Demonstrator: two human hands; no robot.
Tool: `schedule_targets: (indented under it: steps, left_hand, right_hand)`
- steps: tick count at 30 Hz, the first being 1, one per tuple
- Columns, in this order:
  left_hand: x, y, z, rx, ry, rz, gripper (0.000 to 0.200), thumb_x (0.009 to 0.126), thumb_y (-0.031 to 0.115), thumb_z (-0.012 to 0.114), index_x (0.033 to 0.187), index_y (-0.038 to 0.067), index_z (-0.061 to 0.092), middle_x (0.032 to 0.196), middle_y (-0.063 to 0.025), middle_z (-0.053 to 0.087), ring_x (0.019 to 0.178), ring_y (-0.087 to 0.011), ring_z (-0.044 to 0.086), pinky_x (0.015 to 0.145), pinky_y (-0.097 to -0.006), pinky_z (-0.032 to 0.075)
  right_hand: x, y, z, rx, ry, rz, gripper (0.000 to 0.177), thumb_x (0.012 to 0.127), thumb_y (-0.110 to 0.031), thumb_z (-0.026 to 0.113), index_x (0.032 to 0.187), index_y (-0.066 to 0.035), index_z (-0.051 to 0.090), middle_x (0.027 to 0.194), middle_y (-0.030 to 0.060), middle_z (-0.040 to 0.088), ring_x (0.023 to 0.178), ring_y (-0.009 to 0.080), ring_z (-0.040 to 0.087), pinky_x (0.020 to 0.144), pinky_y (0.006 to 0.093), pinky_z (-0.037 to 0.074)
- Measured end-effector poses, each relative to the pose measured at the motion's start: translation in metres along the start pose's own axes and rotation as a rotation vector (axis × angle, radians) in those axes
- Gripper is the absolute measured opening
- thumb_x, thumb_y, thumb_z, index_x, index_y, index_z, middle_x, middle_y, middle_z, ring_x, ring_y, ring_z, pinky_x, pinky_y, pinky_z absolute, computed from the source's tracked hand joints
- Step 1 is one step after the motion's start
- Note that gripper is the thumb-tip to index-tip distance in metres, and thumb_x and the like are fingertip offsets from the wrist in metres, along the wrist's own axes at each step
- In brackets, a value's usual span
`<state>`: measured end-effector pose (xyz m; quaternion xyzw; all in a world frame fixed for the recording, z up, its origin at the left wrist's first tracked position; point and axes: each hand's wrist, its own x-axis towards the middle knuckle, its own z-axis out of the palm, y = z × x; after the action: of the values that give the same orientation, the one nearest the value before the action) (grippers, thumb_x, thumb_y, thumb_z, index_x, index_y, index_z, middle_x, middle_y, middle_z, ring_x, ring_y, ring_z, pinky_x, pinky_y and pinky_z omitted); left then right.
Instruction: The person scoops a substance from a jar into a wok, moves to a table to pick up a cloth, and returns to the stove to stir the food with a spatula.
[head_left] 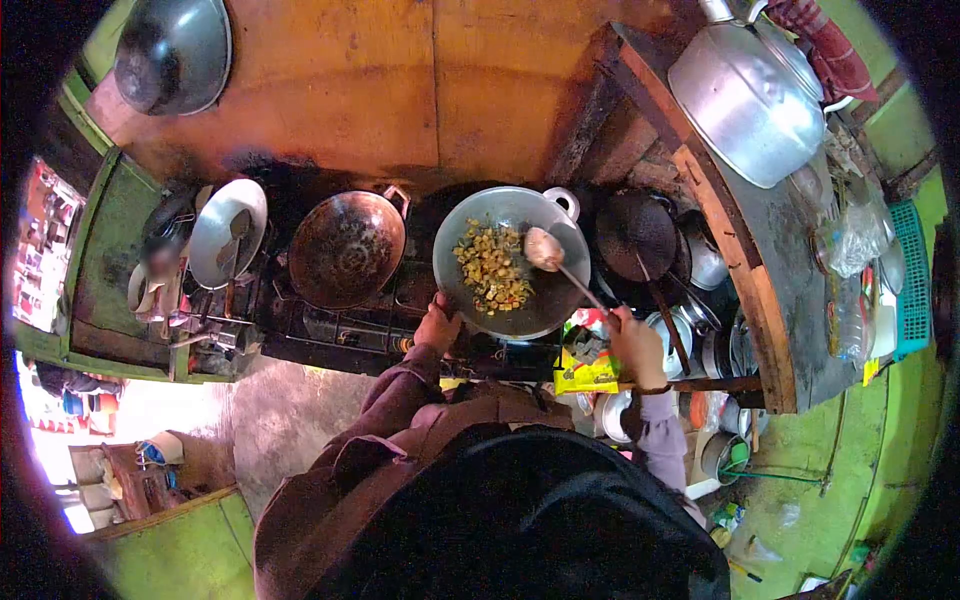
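Note:
A grey metal wok (470, 215) sits on the stove in front of me, with small browned, diced food (490, 270) heaped left of its middle. My right hand (637, 347) is closed around the long handle of a cooking spoon (543, 250). The spoon's broad head is over the wok, just right of the food. At the wok's lower left edge, my left hand (437, 326) has its fingers curled on the rim or handle there; which of the two is hidden. A yellow packet (587, 372) lies below the wok, near my right hand.
A dark, browned wok (347, 250) stands on the left burner. Further left, a white basin (228, 235) holds a ladle. On the right are a blackened pan (636, 235) and a wooden-edged shelf (745, 270) bearing a large aluminium kettle (748, 100). A teal basket (908, 275) is beyond.

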<state>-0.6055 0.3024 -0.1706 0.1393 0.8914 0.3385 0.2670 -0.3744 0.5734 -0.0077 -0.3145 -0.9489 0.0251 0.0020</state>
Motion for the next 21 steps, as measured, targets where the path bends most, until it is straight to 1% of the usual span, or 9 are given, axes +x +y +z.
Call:
schedule_targets:
  steps: [4, 6, 7, 9, 10, 12, 14, 17, 21]
  left_hand:
    - [-0.011, 0.015, -0.011, 0.054, -0.011, -0.046, 0.068, 0.075, 0.05, 0.056, 0.114, -0.004, 0.041, 0.105, -0.0264, 0.058, 0.099, -0.0396, 0.056, 0.085, -0.0453, 0.044]
    - [-0.02, 0.026, -0.016, 0.045, -0.009, -0.057, 0.068, 0.075, 0.05, 0.056, 0.114, -0.004, 0.042, 0.105, -0.0265, 0.058, 0.1, -0.0394, 0.056, 0.085, -0.0452, 0.044]
    - [-0.023, 0.028, -0.017, 0.038, -0.012, -0.065, 0.069, 0.074, 0.05, 0.057, 0.114, -0.004, 0.042, 0.106, -0.0266, 0.057, 0.101, -0.0393, 0.055, 0.085, -0.0452, 0.044]
    - [-0.012, 0.013, -0.005, 0.013, -0.005, -0.04, 0.069, 0.074, 0.05, 0.058, 0.114, -0.004, 0.042, 0.107, -0.0266, 0.057, 0.102, -0.0393, 0.055, 0.086, -0.0453, 0.044]
    - [-0.009, 0.008, 0.0, -0.008, -0.004, -0.008, 0.069, 0.073, 0.049, 0.058, 0.115, -0.004, 0.042, 0.107, -0.0266, 0.057, 0.103, -0.0394, 0.054, 0.086, -0.0453, 0.044]
    - [-0.008, 0.01, 0.001, -0.04, -0.034, -0.057, 0.069, 0.073, 0.049, 0.059, 0.115, -0.003, 0.042, 0.108, -0.0264, 0.056, 0.103, -0.0395, 0.054, 0.087, -0.0453, 0.043]
    - [-0.009, 0.009, 0.001, -0.07, -0.059, -0.106, 0.069, 0.073, 0.048, 0.059, 0.115, -0.003, 0.042, 0.109, -0.0262, 0.056, 0.104, -0.0396, 0.053, 0.087, -0.0453, 0.043]
    - [-0.008, 0.007, -0.001, 0.035, -0.009, -0.005, 0.069, 0.073, 0.047, 0.06, 0.118, -0.001, 0.039, 0.108, -0.0261, 0.056, 0.103, -0.0396, 0.054, 0.087, -0.0453, 0.043]
    - [-0.017, 0.014, -0.001, -0.003, 0.045, -0.007, 0.068, 0.075, 0.046, 0.058, 0.12, 0.0, 0.037, 0.105, -0.0265, 0.057, 0.1, -0.0401, 0.055, 0.084, -0.0462, 0.044]
  right_hand:
    - [0.0, 0.05, 0.03, -0.141, 0.023, -0.139, 0.034, 0.083, -0.037, 0.054, 0.107, -0.013, 0.052, 0.07, 0.0169, 0.063, 0.06, 0.035, 0.062, 0.051, 0.0463, 0.048]
    - [0.003, 0.084, 0.075, 0.125, -0.046, -0.451, 0.034, 0.085, -0.04, 0.054, 0.106, -0.013, 0.049, 0.076, 0.0145, 0.062, 0.064, 0.0307, 0.062, 0.052, 0.0439, 0.046]
    - [0.002, 0.045, 0.028, 0.427, -0.673, 0.1, 0.035, 0.085, -0.037, 0.056, 0.108, -0.011, 0.049, 0.075, 0.0101, 0.06, 0.062, 0.0205, 0.059, 0.054, 0.0361, 0.045]
    - [-0.001, 0.042, 0.096, 0.669, -0.679, 0.036, 0.033, 0.086, -0.035, 0.057, 0.106, -0.01, 0.05, 0.073, 0.0069, 0.058, 0.06, 0.017, 0.056, 0.053, 0.0336, 0.044]
    - [-0.003, 0.04, 0.12, 0.913, -0.676, -0.022, 0.03, 0.087, -0.033, 0.057, 0.104, -0.01, 0.051, 0.071, 0.0037, 0.056, 0.059, 0.0136, 0.053, 0.052, 0.031, 0.043]
    - [-0.002, -0.014, 0.104, 0.887, -0.623, 0.166, 0.028, 0.086, -0.031, 0.058, 0.101, -0.009, 0.053, 0.068, 0.0028, 0.056, 0.059, 0.0135, 0.053, 0.052, 0.03, 0.042]
    - [0.0, -0.032, 0.133, 0.927, -0.474, 0.124, 0.027, 0.085, -0.031, 0.059, 0.1, -0.009, 0.054, 0.064, 0.0055, 0.056, 0.057, 0.0143, 0.054, 0.051, 0.0318, 0.042]
    - [0.003, -0.038, 0.123, 0.636, -0.066, 0.015, 0.03, 0.087, -0.039, 0.052, 0.107, -0.017, 0.051, 0.081, 0.0157, 0.064, 0.073, 0.0379, 0.061, 0.06, 0.0489, 0.045]
    - [-0.002, -0.03, 0.056, 0.239, 0.016, 0.016, 0.023, 0.085, -0.031, 0.053, 0.105, -0.02, 0.052, 0.072, 0.0129, 0.063, 0.066, 0.0325, 0.062, 0.053, 0.0455, 0.047]
